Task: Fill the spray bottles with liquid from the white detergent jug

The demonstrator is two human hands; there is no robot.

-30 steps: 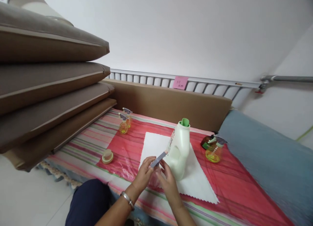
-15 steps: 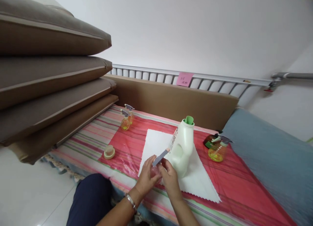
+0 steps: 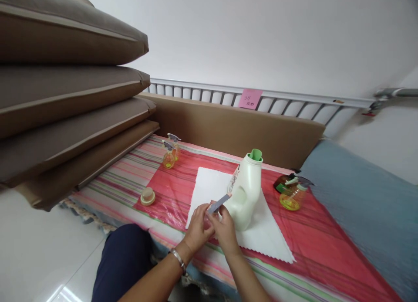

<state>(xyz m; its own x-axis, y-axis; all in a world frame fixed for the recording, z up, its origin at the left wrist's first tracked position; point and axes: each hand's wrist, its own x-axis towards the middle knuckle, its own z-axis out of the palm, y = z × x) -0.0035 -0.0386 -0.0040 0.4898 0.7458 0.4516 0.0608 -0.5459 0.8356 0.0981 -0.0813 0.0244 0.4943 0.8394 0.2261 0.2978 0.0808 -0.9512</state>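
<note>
so both hands are busy with one thing here: the left hand (image 3: 197, 228) is curled around what looks like a small spray bottle (image 3: 207, 223), and the right hand (image 3: 226, 229) has its fingers on it from the other side. most of the body is hidden behind fingers, so i can't tell its shape or what's in it. it sits right between the hands, over the near left edge of the white cloth (image 3: 209, 182). the grey sprayer top (image 3: 218, 204) is the bit that shows, and its long axis slants up and to the right, nozzle end aimed at the big pale green jug (image 3: 250, 188). that jug stands upright on the cloth, just beyond and to the right of the hands, so the right hand is the nearer one. nozzle and jug overlap in this view, but can't say if they touch. the jug's mouth is up top, well above the fingers, with something green (image 3: 255, 154) in it.
</note>
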